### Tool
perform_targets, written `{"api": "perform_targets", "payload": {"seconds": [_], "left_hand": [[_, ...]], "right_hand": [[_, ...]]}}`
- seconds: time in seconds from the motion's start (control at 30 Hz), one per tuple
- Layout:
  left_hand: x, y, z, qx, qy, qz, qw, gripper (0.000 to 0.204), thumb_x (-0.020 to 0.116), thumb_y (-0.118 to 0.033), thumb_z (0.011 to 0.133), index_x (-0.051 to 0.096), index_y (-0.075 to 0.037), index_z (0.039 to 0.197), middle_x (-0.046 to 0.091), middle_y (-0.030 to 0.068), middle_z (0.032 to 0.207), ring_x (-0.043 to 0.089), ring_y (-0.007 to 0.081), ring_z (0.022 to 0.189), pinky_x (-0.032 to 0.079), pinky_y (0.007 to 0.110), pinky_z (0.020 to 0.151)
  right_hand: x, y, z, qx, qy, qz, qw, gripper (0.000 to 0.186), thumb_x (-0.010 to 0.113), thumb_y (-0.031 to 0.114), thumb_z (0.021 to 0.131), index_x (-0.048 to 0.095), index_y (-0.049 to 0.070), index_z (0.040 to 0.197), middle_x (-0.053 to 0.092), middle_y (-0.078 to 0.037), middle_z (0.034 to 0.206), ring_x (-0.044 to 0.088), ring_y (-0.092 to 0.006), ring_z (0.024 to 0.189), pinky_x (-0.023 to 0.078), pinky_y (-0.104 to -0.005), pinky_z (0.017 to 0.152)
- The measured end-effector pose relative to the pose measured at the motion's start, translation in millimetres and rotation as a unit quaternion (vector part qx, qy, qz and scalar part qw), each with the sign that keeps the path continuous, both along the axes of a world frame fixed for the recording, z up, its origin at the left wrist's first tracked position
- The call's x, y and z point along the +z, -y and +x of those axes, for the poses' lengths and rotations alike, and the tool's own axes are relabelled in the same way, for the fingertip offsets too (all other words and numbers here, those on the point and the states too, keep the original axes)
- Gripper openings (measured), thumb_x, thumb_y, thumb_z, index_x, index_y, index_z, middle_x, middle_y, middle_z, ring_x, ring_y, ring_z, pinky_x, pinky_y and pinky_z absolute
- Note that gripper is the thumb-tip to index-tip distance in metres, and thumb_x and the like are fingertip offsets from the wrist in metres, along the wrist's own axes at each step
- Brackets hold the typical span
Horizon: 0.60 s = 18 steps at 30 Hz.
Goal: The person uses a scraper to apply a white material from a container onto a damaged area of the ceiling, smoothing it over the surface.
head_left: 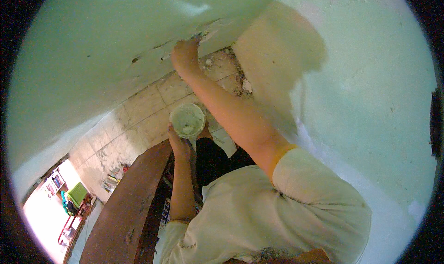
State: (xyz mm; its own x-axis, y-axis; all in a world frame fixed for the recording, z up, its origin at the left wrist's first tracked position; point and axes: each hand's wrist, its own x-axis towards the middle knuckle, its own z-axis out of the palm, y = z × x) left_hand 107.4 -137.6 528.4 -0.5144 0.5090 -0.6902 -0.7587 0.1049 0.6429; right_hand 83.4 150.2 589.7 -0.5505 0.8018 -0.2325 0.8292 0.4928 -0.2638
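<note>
closest in, a soft, creased pale shirt (259, 204) with yellow sleeve edging fills the space behind the tub, and a dark brown board (125, 204), flat-faced and scuffed like old wood, stands to the tub's left. the round, pale tub (176, 113) itself is out in front of the body, the left hand (177, 141) wrapped on its side; a lumpy, whitish paste (187, 128) coats the inside, so i'd guess some is left to use. ahead of the tub, the right hand (186, 55) is up against the green wall (92, 46), well apart from the other; whether it pinches anything i can't tell. i'd judge the work part done: the wall is mostly smooth, yet a rough, flaking patch (213, 29) and, ahead and left of the tub, a dark pit (135, 60) both look unfilled. farther off, beyond the tub, gritty rubble (240, 79) edges the square floor tiles (171, 88); well to its left is a bright opening (58, 208).
</note>
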Motion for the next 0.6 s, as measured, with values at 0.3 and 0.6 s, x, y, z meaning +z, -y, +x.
{"api": "perform_targets", "payload": {"seconds": [0.3,0.6], "left_hand": [[-29,-6,6,-0.013,0.004,-0.026,1.0,0.064,0.052,-0.052,0.096,0.047,-0.002,0.135,0.053,0.0128,0.134,0.053,0.0275,0.122,0.045,0.041,0.1],[6,-16,18,-0.037,0.015,-0.05,0.998,0.064,0.05,-0.049,0.097,0.046,0.001,0.136,0.054,0.0141,0.134,0.055,0.0285,0.121,0.045,0.042,0.102]], "right_hand": [[-73,-44,90,-0.428,-0.344,-0.181,0.816,0.038,0.048,0.013,0.093,0.046,-0.009,0.123,0.057,-0.03,0.121,0.062,-0.0414,0.099,0.049,-0.0473,0.09],[-8,-13,57,-0.079,-0.097,0.071,0.99,0.042,0.053,0.017,0.091,0.046,-0.008,0.125,0.058,-0.03,0.116,0.063,-0.0396,0.101,0.049,-0.0491,0.089]]}}
